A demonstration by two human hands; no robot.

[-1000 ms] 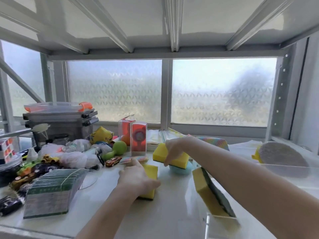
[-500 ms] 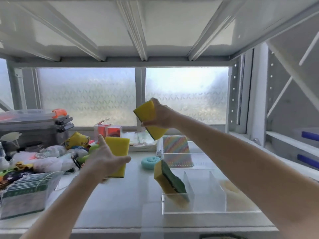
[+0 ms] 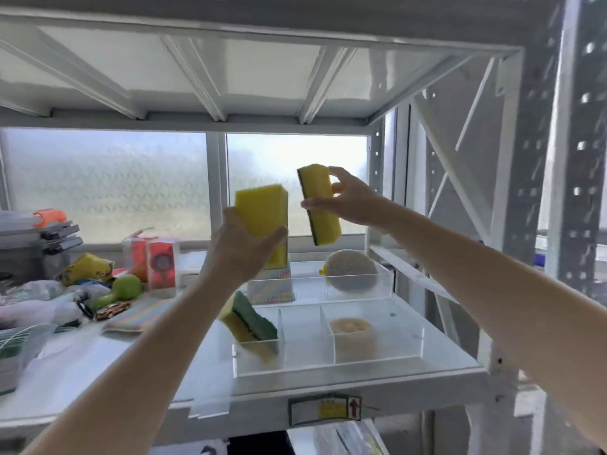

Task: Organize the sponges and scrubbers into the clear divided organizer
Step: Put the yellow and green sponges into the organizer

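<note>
My left hand grips a yellow sponge held upright above the shelf. My right hand holds a second yellow sponge with a dark green scrub side, tilted, just right of the first. Below them sits the clear divided organizer. A yellow-and-green sponge leans in its front left compartment. A beige round scrubber lies in the front right one. A pale round scrubber stands in the back compartment, and a rainbow-striped sponge stands at the back left.
Clutter fills the shelf's left side: a green ball, red boxes, a toy car, a striped cloth, grey lidded bins, plastic bags. The upper shelf hangs close overhead. A metal upright stands at the right.
Both hands have risen with their sponges and come closer together above the organizer. The view has shifted right, showing more of the organizer and the rack upright.
</note>
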